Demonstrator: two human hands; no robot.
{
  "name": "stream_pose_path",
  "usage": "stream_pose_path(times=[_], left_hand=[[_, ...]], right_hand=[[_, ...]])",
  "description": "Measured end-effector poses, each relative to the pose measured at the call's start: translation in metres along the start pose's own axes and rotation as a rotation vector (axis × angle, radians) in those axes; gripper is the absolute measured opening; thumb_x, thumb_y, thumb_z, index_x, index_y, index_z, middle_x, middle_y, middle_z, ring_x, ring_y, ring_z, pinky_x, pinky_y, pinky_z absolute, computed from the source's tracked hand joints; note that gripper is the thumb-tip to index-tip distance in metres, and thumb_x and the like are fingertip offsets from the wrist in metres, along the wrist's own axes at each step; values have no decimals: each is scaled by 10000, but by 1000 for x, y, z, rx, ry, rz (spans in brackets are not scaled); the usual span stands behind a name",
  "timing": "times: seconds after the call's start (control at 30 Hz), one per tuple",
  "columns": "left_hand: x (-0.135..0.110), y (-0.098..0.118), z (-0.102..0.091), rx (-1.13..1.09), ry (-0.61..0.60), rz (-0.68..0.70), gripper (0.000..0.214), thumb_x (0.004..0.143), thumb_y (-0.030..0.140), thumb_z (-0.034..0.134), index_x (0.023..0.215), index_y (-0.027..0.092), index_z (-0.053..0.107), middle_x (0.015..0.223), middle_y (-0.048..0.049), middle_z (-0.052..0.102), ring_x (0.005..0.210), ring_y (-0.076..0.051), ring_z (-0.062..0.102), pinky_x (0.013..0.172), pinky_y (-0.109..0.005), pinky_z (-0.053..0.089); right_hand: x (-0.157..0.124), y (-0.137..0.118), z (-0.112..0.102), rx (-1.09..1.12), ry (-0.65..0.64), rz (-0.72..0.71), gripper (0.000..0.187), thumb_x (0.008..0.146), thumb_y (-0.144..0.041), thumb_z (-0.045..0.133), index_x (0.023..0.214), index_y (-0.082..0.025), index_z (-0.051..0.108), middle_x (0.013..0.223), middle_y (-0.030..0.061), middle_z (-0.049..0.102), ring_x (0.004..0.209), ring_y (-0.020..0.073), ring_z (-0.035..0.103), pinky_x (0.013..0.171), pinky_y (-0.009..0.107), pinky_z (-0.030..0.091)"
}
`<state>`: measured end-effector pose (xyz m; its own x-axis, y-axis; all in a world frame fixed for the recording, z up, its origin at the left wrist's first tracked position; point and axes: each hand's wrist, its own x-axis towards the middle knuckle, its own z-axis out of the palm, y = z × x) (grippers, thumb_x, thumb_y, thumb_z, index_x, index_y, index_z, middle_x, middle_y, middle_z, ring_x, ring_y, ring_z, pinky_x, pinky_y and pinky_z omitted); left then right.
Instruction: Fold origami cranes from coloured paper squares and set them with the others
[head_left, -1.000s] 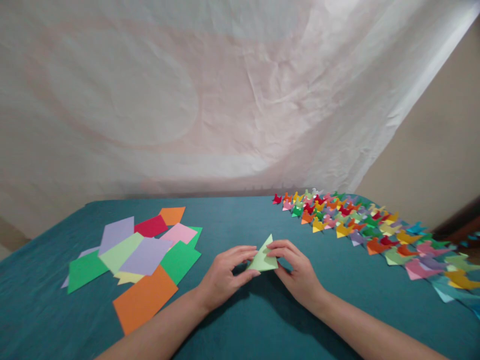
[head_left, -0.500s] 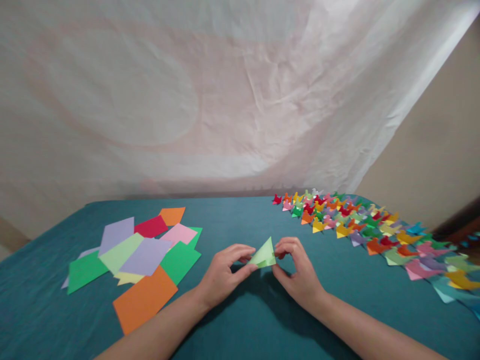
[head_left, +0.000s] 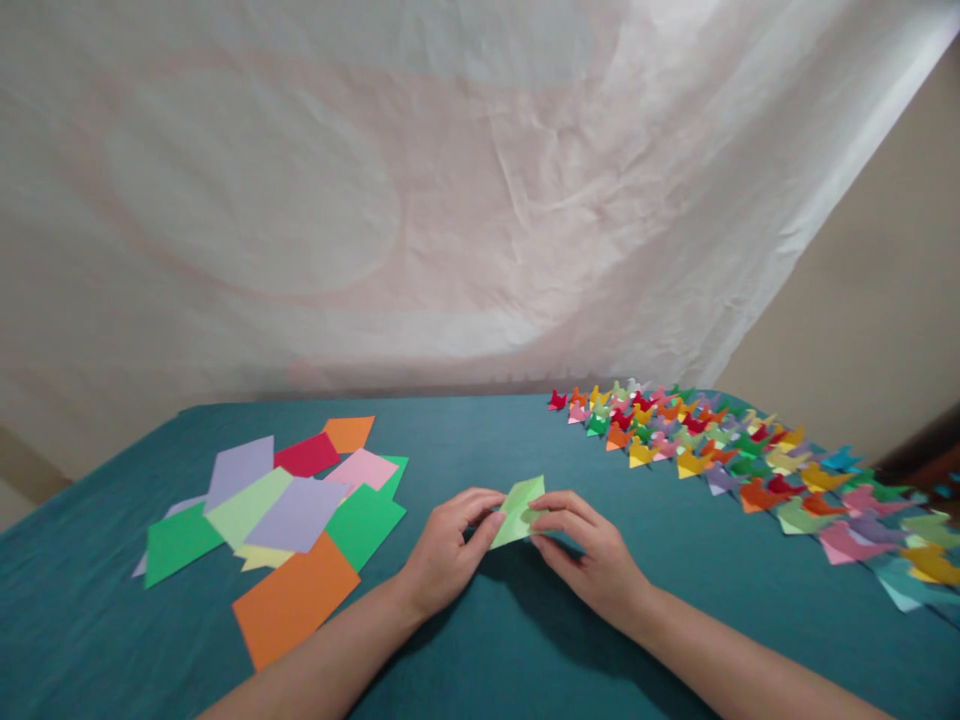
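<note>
Near the table's (head_left: 480,440) front edge, centre: left hand (head_left: 448,545) and right hand (head_left: 594,552) pinch the paper (head_left: 517,508) (pale green, part-folded), each grip closed on it. Likely light, limp, easily creased; hold by edges.

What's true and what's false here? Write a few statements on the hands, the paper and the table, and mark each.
1. The left hand and right hand both pinch the light green paper. True.
2. The flat coloured sheets lie on the person's right. False: they lie on the left, overlapping.
3. The folded paper figures stand in rows on the right side of the table. True.
4. The tablecloth is red. False: it is teal.
</note>
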<state>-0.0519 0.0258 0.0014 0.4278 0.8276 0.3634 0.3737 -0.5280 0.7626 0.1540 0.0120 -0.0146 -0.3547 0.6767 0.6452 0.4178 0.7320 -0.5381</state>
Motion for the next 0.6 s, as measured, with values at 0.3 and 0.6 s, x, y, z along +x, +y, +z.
stream_pose_path(times=[0.3,0.6], left_hand=[[-1,-3,3,-2,115,-11,422,853,142,485,1265,234,453,1212,-78,489,975,-158,546,853,-303,481],[-2,-5,1,100,102,-21,276,844,129,457,1047,208,626,1208,-91,470,917,-169,557,741,-296,507]], right_hand=[[0,-1,-1,6,-99,-12,97,855,-165,520,879,-217,598,981,68,616,922,158,598,798,279,501],[0,8,-4,9,-134,-29,129,840,-172,524,938,-222,593,1004,78,609,948,174,593,816,304,503]])
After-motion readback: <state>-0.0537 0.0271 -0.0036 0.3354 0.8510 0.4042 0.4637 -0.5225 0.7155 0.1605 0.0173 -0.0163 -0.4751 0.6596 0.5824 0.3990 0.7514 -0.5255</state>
